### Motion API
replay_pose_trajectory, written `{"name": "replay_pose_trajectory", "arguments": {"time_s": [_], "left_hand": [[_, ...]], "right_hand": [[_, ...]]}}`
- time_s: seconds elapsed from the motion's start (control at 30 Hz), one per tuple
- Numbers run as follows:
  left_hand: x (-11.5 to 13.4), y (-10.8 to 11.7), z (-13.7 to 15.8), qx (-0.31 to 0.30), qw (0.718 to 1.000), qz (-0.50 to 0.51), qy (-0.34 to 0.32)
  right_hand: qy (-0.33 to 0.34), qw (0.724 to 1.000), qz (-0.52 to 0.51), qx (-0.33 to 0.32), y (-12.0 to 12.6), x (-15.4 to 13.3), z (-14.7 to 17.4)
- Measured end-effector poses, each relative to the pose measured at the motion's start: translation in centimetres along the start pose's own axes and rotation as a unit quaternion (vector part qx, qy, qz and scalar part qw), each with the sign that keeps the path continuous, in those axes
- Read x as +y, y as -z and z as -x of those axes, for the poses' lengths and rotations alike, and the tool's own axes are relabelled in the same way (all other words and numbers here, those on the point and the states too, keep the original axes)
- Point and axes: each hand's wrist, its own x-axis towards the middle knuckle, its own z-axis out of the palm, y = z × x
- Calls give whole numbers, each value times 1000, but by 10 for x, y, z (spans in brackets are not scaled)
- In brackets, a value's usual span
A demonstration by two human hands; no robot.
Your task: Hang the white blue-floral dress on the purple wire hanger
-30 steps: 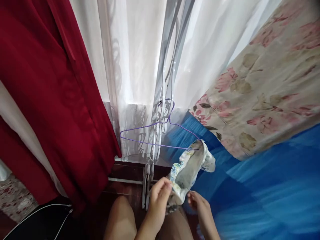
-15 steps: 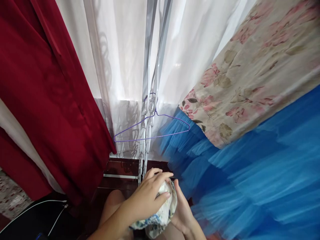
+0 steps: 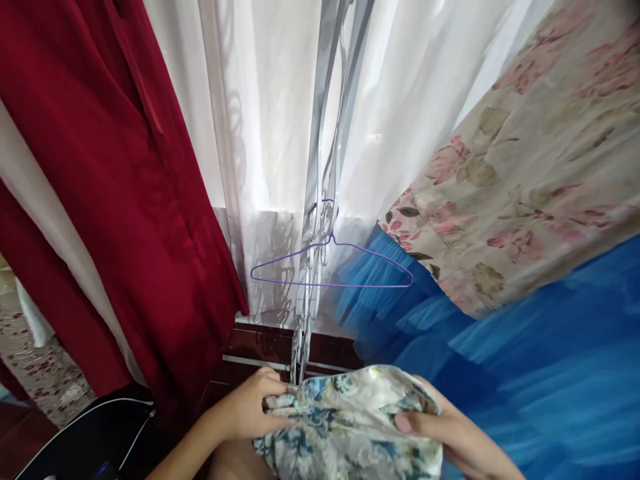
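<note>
A white garment with a blue and green floral print (image 3: 350,427) is spread between my two hands at the bottom of the head view. My left hand (image 3: 257,407) is closed on its left edge, thumb on the near side. Gripping the right edge, my right hand (image 3: 430,420) has its thumb on top of the cloth and its other fingers mostly hidden behind it. Beyond the cloth, a thin purple hanger (image 3: 332,263) hangs bare on a white metal rack (image 3: 313,293), apart from both hands.
Dark red curtain cloth (image 3: 150,220) hangs at the left, white curtains (image 3: 280,120) behind the rack. At the right hang a floral fabric (image 3: 525,200) and blue tulle (image 3: 525,373). A black surface with a white cable (image 3: 100,403) is at lower left.
My hands have moved apart, and the bunched garment is now opened out between them. The view has shifted, so the hanger and curtains appear further right. The hanger has turned slightly.
</note>
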Motion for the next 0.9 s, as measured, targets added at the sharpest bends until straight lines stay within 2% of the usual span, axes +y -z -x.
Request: {"name": "replay_pose_trajectory", "arguments": {"time_s": [0.07,0.2,0.27,0.33,0.43,0.53,0.63,0.7,0.77,0.83,0.9], "left_hand": [[-9,28,-3,19,995,-95,-9],[-22,88,-15,41,983,-177,-19],[-29,114,-26,57,977,-200,-44],[-37,136,-39,102,970,-216,-54],[-50,158,-62,179,960,-213,-26],[-51,170,-80,222,958,-183,-7],[-36,177,-92,241,962,-122,-34],[-19,178,-97,210,976,-28,-55],[-3,175,-100,150,984,70,-61],[9,167,-103,94,982,155,-46],[18,157,-105,63,974,216,-29]], "right_hand": [[27,998,43,26,6,-20,-9],[125,978,167,-7,5,-56,-33],[202,946,255,-4,-1,-67,-41],[263,907,329,6,-7,-72,-47],[310,868,389,11,-15,-73,-54],[350,831,431,22,-15,-73,-63],[375,806,454,61,-4,-79,-76],[380,806,441,108,9,-85,-88],[383,810,415,158,25,-94,-103],[389,809,397,191,43,-104,-122],[396,805,395,196,58,-114,-142]]}}
